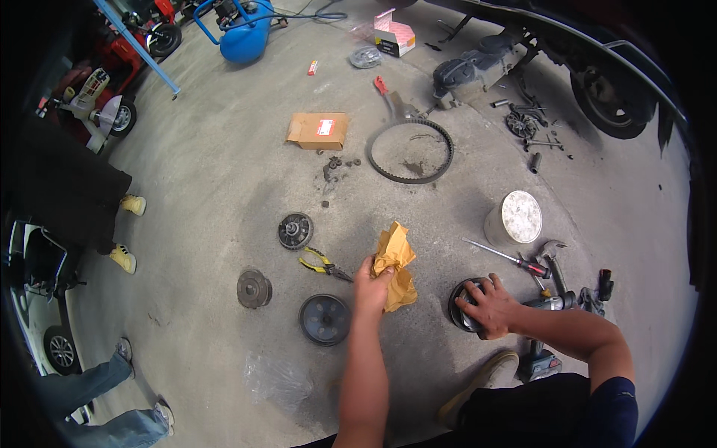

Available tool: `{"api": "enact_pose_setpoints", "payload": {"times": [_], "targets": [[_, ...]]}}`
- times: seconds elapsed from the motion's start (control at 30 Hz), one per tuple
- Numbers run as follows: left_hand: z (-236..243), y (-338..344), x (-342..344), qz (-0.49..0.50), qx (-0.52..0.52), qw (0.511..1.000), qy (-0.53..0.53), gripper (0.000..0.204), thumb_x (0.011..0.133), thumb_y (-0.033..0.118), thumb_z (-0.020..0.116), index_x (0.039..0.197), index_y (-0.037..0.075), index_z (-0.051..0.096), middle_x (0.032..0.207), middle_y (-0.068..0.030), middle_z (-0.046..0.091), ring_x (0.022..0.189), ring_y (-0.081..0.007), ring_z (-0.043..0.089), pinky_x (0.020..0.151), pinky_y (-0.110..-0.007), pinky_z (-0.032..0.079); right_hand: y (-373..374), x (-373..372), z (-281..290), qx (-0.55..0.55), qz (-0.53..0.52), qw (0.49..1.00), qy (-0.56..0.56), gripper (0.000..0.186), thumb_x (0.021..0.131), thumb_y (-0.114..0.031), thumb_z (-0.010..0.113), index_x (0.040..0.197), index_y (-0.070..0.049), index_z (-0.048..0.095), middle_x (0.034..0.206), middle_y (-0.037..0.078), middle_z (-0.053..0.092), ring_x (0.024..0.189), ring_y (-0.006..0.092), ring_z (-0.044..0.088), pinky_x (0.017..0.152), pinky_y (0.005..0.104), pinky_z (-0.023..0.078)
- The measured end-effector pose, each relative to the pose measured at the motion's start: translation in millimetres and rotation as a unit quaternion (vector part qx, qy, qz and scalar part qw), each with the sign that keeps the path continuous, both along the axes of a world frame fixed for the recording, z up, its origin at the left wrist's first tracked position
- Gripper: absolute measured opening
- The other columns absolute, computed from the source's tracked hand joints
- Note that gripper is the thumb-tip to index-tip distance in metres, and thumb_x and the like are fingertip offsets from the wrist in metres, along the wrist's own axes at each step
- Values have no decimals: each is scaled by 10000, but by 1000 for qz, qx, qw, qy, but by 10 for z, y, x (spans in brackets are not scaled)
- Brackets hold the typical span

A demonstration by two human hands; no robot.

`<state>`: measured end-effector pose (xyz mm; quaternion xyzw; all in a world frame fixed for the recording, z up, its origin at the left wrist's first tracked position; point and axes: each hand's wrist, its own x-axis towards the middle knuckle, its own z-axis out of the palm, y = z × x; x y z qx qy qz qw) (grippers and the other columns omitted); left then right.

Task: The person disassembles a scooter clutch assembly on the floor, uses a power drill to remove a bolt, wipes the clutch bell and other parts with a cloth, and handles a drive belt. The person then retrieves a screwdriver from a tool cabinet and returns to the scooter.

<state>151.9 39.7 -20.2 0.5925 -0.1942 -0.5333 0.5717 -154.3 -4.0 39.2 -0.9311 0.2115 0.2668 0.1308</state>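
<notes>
From my remote view, a black clutch bell (325, 319) lies on the concrete left of my left hand (371, 284). That hand's thumb and fingers close on crumpled brown paper (397, 257), held above the floor; it looks light, soft and easily torn, best pinched at its bunched middle. Its long axis runs away from me. Farther right, my right hand (489, 308) spreads half-curled fingers over a round, black-rimmed part (455, 308) on the floor: probably stiff, weighty, best held by the rim. Round, without a long axis, it seems to face upward; my palm hides much, so I can't tell whether I'm gripping it.
</notes>
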Motion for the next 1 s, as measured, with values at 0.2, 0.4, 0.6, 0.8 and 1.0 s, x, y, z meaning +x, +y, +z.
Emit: {"api": "enact_pose_setpoints", "payload": {"times": [0.2, 0.4, 0.6, 0.8, 1.0], "targets": [[97, -4, 28, 38, -2, 996, 75, 352, 975, -28, 635, 1326, -36, 607, 1194, -110, 709, 1049, -205, 693, 911, -355, 560, -6, -718, 135, -38, -98, 994, 13, 1026, 692, -446, 873, 1575, -225, 399, 1568, 255, 385, 1350, 514, 461, 1144, 720, 300], [232, -79, 64, 47, -15, 995, 90, 334, 977, -6, 643, 1309, -32, 608, 1201, -101, 697, 1051, -202, 684, 911, -362, 549, 3, -731, 129, -54, -101, 993, 0, 962, 695, -395, 860, 1552, -258, 444, 1579, 226, 389, 1345, 465, 481, 1147, 670, 339], [315, -144, 53, 53, -35, 993, 103, 314, 973, -24, 619, 1286, -22, 600, 1183, -114, 687, 1032, -250, 702, 899, -398, 588, 43, -773, 103, -32, -143, 989, -25, 916, 726, -326, 819, 1558, -262, 441, 1600, 206, 381, 1359, 442, 482, 1167, 656, 333], [251, -225, -148, 47, -22, 994, 91, 358, 974, -30, 614, 1330, -20, 583, 1217, -127, 680, 1046, -272, 707, 900, -430, 598, 22, -876, 44, -39, -168, 977, -122, 1009, 768, -502, 851, 1617, -233, 379, 1636, 209, 345, 1420, 459, 426, 1190, 646, 307], [230, -260, -239, 38, -21, 996, 79, 381, 973, -37, 617, 1352, -22, 580, 1237, -128, 677, 1070, -276, 702, 919, -433, 595, -194, -900, -72, -94, -433, 836, -322, 598, 873, -307, 813, 1374, -61, 595, 1288, 189, 622, 1162, 383, 640, 975, 489, 535]]}}
